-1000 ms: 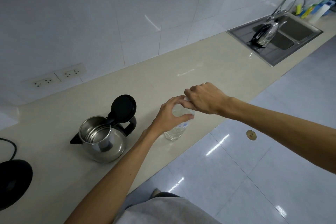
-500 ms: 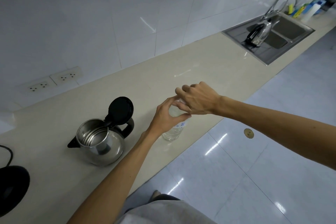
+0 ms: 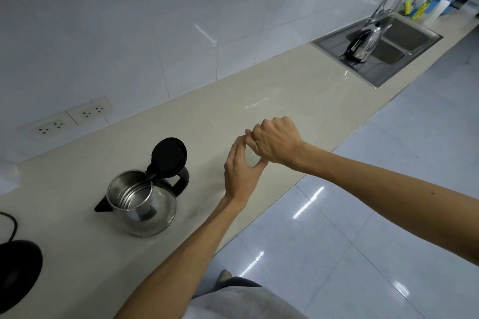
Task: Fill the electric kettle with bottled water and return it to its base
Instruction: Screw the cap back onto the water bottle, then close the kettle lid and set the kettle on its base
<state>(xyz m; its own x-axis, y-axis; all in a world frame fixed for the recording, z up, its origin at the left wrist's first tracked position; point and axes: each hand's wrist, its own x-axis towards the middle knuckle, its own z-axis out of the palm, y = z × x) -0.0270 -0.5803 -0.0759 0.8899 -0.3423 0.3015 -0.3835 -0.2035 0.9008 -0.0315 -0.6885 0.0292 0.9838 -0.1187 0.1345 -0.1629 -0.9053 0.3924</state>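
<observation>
Both forearms run up from the lower frame. Left hand [image 3: 239,168] wraps the bottle [image 3: 252,159] mid-frame, fingers clamped on its body, now hiding most of it. Right hand [image 3: 276,141] fisted on the cap, rotated since 0.5 s ago. Kettle [image 3: 141,199] centre-left, lid up; base [image 3: 15,270] lower left.

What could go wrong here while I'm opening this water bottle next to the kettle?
The bottle stands near the counter's front edge, almost hidden by the left hand and right hand; a hard twist could tip it toward the floor or splash water. The kettle sits off its base, lid open, so spilled water might run toward that corded base.
</observation>
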